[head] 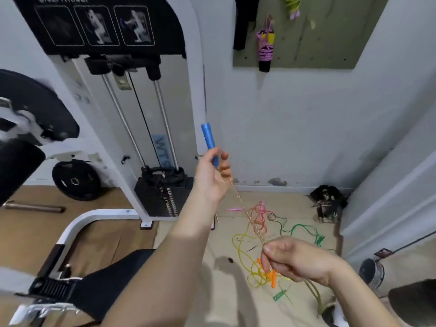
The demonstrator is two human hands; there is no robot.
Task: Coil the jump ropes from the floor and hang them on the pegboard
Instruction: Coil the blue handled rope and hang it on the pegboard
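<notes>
Left hand (212, 178) clamped on blue handle (208, 138), right hand (295, 260) pinching its cord (246, 212). Risk — slack could snag the floor tangle (256, 272), lower centre, and knot.

A single wide-angle view looks out from the person's head, facing forward and tilted steeply down toward a wall corner. The pegboard (306, 43) sits at the top edge, right of centre, on the wall the camera faces. Below the pegboard, the floor (299, 204) is seen from above. Left of the pegboard, a weight machine (132, 114) bows with the lens's curve. Both forearms enter from the bottom edge. The left hand (210, 178) and right hand (295, 260) hold a jump rope (246, 212) across mid-frame. They are large and close to the lens, much nearer than the pegboard.
</notes>
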